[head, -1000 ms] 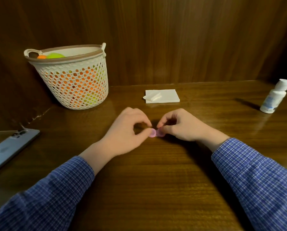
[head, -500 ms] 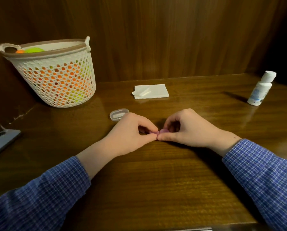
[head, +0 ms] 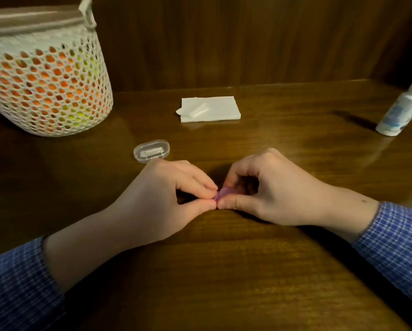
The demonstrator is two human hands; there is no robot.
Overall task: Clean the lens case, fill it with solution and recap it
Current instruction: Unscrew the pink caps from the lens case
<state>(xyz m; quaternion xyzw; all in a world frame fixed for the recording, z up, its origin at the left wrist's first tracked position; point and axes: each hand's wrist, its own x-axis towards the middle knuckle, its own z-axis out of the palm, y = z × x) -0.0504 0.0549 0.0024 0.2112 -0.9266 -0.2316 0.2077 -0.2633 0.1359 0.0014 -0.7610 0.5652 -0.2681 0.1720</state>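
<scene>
Both hands meet at the middle of the wooden counter, wrists resting on it. The left hand has its thumb and curled fingers pinched on one end of the small pink lens case; the right hand pinches the other end the same way, its thumb lying low along the counter and its forefinger arched over the top. The two thumb tips touch. Only a sliver of the case shows between the fingertips, so I cannot tell whether its caps are on.

Just beyond the left hand's knuckles lies a small clear oval container, flat on the counter, with something pale inside. Farther back, near the wall, a folded white tissue lies with a small white piece resting on it. At the far left stands a white perforated basket with a brown rim, orange and yellow-green shapes showing through its holes. At the far right edge stands the white solution bottle, capped, well apart from the hands. Between the hands and the bottle the counter shows only wood grain and the bottle's shadow. Blue checked sleeves cover both forearms.
</scene>
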